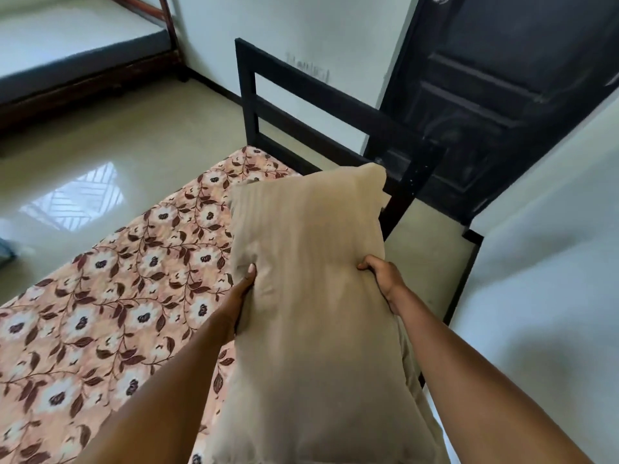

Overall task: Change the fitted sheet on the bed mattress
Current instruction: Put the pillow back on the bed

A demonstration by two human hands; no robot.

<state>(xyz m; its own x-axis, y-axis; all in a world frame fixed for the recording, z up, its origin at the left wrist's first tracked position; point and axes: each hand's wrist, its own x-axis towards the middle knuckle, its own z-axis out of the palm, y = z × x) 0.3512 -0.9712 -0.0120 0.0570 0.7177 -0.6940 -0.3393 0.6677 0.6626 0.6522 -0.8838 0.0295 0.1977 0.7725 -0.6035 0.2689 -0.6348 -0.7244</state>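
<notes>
A beige pillow [311, 279] is held up in the air above the right side of the bed. My left hand [243, 291] grips its left edge with the thumb on top. On the opposite edge, my right hand [382, 274] holds the pillow with its fingers curled under. Below lies the mattress [110, 296], covered in a pink floral pattern with brown leaves. No separate sheet is visible on it.
A black bed headboard [321, 105] stands at the far end, in front of a dark door [509, 95]. A second bed with a grey mattress [67, 45] sits at the top left. Shiny tiled floor [117, 145] runs between the beds. A white wall [552, 262] is close on the right.
</notes>
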